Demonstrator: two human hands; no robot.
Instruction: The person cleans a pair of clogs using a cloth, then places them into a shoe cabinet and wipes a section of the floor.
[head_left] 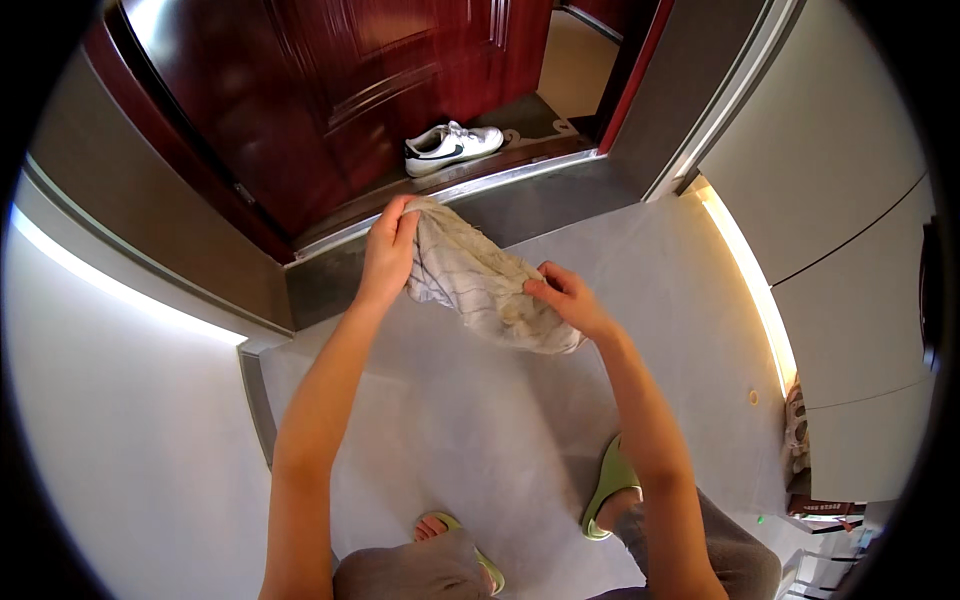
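Note:
A crumpled greyish-white cloth [470, 278] with yellowish stains and thin dark lines hangs stretched between my two hands above the floor. At its upper left end, my left hand [388, 250] is closed on the edge, thumb on top. My right hand [566, 300] pinches the right part of the cloth, with the fingers curled. Past the cloth, a white sneaker [452, 147] with a dark side mark and white laces stands on the doorway mat [545, 118], apart from both hands.
A dark red panelled door [400, 60] stands partly open behind a metal-edged threshold [450, 190]. Pale cabinets [840, 260] with a lit lower edge line the right side, shoes [797, 430] beneath them. A white wall [120, 400] is at left. Green slippers [612, 485] are on my feet.

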